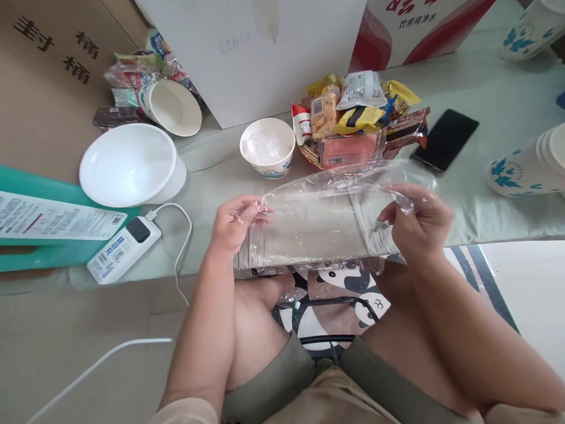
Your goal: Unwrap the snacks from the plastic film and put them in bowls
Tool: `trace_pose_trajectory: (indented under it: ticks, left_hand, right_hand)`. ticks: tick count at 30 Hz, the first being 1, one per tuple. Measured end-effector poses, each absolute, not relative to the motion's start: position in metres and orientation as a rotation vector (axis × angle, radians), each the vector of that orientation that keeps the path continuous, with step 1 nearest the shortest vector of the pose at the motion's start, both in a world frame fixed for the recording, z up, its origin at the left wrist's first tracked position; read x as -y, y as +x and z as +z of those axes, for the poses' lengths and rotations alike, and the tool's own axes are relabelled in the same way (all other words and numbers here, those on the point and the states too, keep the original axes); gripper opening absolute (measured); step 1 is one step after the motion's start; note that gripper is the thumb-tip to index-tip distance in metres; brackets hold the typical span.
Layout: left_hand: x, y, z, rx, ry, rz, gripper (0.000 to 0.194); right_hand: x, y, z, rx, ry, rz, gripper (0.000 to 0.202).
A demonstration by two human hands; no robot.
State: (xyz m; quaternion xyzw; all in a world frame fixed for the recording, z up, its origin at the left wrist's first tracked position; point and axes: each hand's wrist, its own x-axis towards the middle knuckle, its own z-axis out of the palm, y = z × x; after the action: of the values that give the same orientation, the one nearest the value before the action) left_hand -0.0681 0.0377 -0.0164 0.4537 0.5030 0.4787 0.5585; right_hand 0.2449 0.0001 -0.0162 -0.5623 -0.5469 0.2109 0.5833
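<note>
A clear plastic bag (313, 224) is stretched between my two hands over the front edge of the cloth-covered table. My left hand (238, 221) pinches its left upper corner, fingers pressed together. At the other end my right hand (419, 221) grips bunched film between thumb and fingers. Just beyond the bag stands a paper bowl (267, 147) with crumpled clear plastic inside. Packaged snacks (359, 118) are heaped in a container to its right, close behind the film.
On the left are a white tub (128, 165), a tipped paper bucket (174, 108), a green container (53, 221) and a power bank (124, 249) with a cable. To the right lie a phone (445, 140) and stacked paper cups (525, 165). Large boxes (265, 53) stand behind.
</note>
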Motion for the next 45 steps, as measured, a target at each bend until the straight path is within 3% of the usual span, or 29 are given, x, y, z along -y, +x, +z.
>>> trace_pose_trajectory:
  ticks: [2, 6, 9, 11, 16, 21, 24, 28, 33, 45]
  left_hand:
    - [-0.038, -0.07, -0.012, -1.118, 1.025, 1.259, 0.043]
    - [-0.039, -0.073, -0.007, -1.058, 0.95, 1.338, 0.05]
    - [-0.04, -0.075, -0.01, -1.185, 1.005, 1.058, 0.056]
    - [-0.04, -0.075, -0.013, -1.276, 1.057, 0.9, 0.052]
    - [-0.041, -0.078, -0.016, -1.326, 1.012, 1.049, 0.058]
    - [-0.041, -0.075, -0.009, -1.305, 0.955, 1.227, 0.06]
    - [-0.042, -0.075, -0.01, -1.255, 0.953, 1.216, 0.059]
    - [-0.043, -0.081, -0.014, -1.334, 1.031, 1.054, 0.054]
    - [-0.041, -0.086, -0.011, -1.193, 0.985, 1.271, 0.041]
    - [-0.049, -0.08, -0.01, -1.201, 0.826, 1.189, 0.011]
  right_hand:
    - [0.001, 0.248, -0.019, 1.274, -1.208, 0.404, 0.008]
    - [0.004, 0.253, -0.016, 1.256, -1.213, 0.715, 0.036]
    - [0.005, 0.254, -0.011, 1.284, -1.392, 0.808, 0.017]
    - [0.004, 0.255, -0.009, 1.285, -1.417, 0.783, 0.019]
    - [0.001, 0.263, -0.01, 1.51, -1.623, 0.752, 0.02]
    - [0.003, 0.264, -0.01, 1.418, -1.463, 0.83, 0.028]
    - [0.003, 0.259, -0.007, 1.467, -1.491, 0.811, 0.021]
    - [0.005, 0.256, -0.004, 1.269, -1.496, 0.902, 0.023]
    - [0.008, 0.26, -0.004, 1.29, -1.368, 0.974, 0.024]
    - [-0.003, 0.266, -0.009, 0.948, -1.299, 1.204, 0.024]
